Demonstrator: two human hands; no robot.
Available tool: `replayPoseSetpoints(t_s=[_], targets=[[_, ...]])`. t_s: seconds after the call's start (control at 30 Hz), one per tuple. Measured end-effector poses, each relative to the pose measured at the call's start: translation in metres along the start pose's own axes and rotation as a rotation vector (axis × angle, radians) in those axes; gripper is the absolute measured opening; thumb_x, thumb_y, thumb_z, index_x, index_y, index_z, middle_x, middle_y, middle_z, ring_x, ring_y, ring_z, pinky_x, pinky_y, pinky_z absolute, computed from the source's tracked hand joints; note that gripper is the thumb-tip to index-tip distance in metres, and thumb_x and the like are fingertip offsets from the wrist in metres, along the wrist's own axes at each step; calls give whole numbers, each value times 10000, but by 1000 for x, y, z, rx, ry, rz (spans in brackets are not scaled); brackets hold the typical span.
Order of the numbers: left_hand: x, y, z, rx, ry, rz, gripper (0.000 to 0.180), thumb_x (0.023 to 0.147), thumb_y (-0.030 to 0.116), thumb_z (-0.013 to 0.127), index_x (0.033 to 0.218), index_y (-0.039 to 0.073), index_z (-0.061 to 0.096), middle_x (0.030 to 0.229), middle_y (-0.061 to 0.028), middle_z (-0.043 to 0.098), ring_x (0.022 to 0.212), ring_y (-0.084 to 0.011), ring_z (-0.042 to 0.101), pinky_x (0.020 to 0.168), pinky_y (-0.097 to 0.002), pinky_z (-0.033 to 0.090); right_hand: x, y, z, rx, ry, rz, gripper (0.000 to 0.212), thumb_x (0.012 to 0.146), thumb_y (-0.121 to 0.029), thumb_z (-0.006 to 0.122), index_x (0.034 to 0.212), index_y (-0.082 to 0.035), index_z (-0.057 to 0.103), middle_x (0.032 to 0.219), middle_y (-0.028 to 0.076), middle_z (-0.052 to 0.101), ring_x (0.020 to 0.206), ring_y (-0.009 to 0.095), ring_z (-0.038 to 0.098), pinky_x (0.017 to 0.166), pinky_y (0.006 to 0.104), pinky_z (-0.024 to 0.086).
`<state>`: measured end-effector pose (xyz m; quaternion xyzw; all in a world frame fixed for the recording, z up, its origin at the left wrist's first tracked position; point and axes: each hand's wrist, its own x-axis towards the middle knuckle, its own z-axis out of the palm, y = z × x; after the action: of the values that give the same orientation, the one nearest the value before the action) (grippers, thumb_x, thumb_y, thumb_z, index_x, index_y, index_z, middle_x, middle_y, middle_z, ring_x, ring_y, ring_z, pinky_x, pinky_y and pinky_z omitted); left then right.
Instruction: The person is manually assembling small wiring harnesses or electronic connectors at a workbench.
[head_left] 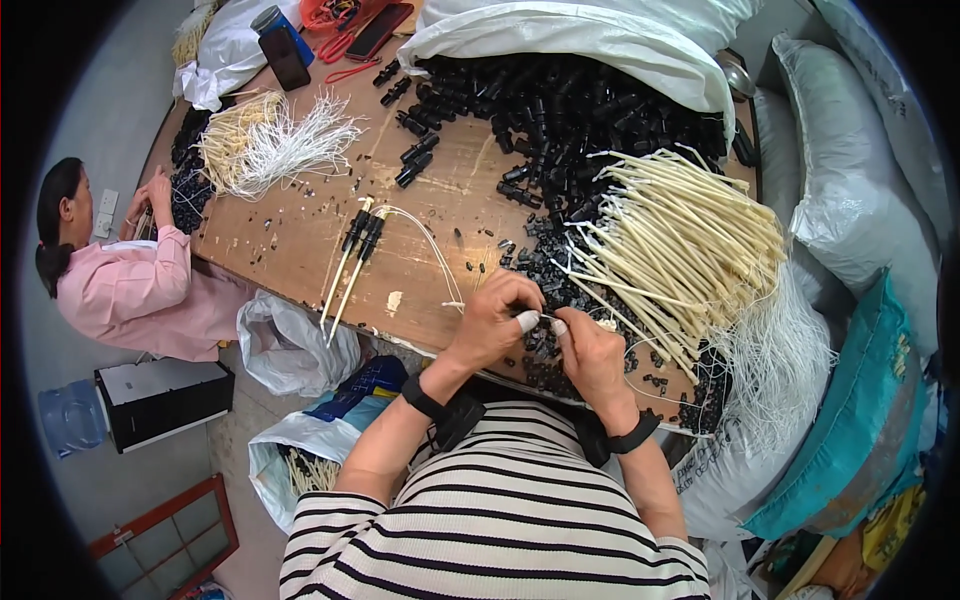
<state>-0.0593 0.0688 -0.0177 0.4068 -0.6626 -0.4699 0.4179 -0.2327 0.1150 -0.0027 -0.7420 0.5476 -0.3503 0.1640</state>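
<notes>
Pinching a thin white cord [547,317] by the small black clip heap [541,266]

My left hand [492,320] and right hand [596,356] close on it, fingertips tight, at the heap's near side; anything else gripped is hidden. Cream rods [690,255] lie right of the heap, black cylindrical connectors [540,115] beyond it.

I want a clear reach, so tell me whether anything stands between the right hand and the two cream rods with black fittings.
Yes: the left hand lies directly between the right hand and the two cream rods.
</notes>
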Motion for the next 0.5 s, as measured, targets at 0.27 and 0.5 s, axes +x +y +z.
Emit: replayPoseSetpoints(t_s=[0.27,0.5], targets=[[4,0,-7,167,-29,246,168,663,-25,709,800,61,668,869,-37,652,831,-224,608,728,-330,481,4,-2,-3,103,-39,70,128,888,-75,599,1010,-56,634,754,148,654,601,312,636,517,378,492],[22,-7,-15,387,77,116,284,710,-11,678,982,63,647,890,-105,648,849,-302,634,728,-379,521,-5,13,4,168,-62,308,102,812,-136,643,876,-75,694,573,130,591,501,247,612,483,336,459]])
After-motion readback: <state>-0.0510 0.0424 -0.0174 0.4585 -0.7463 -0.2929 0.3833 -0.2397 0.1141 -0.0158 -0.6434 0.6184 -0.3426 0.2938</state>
